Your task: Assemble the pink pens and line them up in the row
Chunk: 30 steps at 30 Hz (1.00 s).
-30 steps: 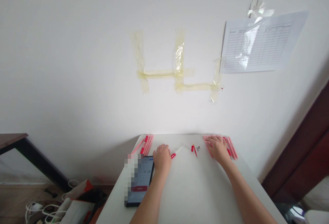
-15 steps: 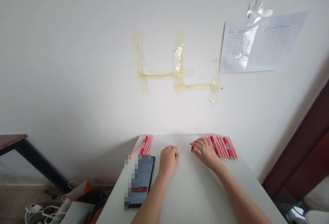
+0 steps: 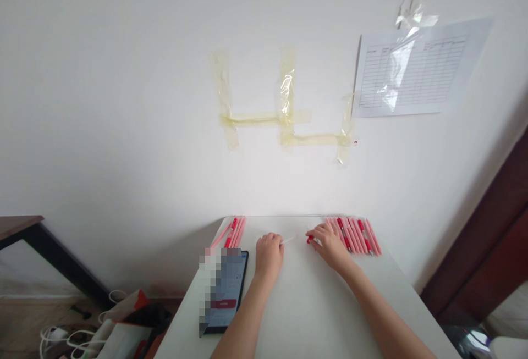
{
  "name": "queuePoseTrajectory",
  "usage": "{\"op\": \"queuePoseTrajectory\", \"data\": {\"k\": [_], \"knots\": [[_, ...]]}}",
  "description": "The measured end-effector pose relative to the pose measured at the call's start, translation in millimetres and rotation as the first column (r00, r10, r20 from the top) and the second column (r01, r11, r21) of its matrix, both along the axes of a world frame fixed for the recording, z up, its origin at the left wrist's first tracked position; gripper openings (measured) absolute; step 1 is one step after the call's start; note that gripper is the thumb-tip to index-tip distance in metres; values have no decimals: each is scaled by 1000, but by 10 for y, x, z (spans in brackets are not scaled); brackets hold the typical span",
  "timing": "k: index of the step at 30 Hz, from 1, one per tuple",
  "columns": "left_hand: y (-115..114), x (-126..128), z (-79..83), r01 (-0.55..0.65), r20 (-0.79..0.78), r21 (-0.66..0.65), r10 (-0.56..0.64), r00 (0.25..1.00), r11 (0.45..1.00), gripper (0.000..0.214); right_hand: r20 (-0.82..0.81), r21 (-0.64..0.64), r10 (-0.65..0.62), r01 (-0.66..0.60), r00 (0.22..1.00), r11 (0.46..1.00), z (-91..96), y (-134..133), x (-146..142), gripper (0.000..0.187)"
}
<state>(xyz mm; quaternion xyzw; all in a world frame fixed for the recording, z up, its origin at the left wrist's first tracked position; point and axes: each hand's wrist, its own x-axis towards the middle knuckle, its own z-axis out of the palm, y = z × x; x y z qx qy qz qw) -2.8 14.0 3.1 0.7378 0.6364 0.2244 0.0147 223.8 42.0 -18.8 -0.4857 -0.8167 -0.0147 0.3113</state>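
My left hand (image 3: 270,252) rests low over the white table (image 3: 305,304), fingers curled. A thin, pale translucent rod (image 3: 289,239), like a pen part, sticks out to the right from its fingertips. To the right, my right hand (image 3: 330,246) pinches a small red piece (image 3: 309,239) that looks like a pen cap or grip. A gap separates the rod from the red piece. Beside my right hand lies a row of pink and red pens (image 3: 355,235). A smaller group of pens (image 3: 236,232) lies at the table's back left.
A phone (image 3: 226,293), partly pixelated, lies on the table left of my left forearm. Behind the table rises a white wall (image 3: 144,100) with yellowed tape strips (image 3: 256,121) and a printed sheet (image 3: 421,73). Bags and white cables (image 3: 82,337) sit on the floor at left.
My left hand has shifted slightly left with the rod, which shows more clearly. My right fingertips have drawn closer together around the red piece.
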Motion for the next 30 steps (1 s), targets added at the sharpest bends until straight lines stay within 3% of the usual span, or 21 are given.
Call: {"op": "queuePoseTrajectory", "data": {"k": [11, 16, 23, 30], "knots": [[48, -10, -42, 30, 186, 60, -41, 982, 998, 23, -329, 16, 79, -78, 941, 997, -39, 109, 109, 7], [43, 2, -42, 87, 254, 114, -114, 960, 990, 24, -447, -27, 84, -108, 891, 994, -12, 99, 134, 13], [22, 6, -36, 106, 266, 129, -137, 954, 986, 25, -488, -32, 120, -155, 865, 987, -48, 125, 143, 23], [24, 11, -26, 98, 241, 122, -125, 962, 988, 24, -475, -20, 166, -199, 864, 980, -53, 131, 141, 20]]}}
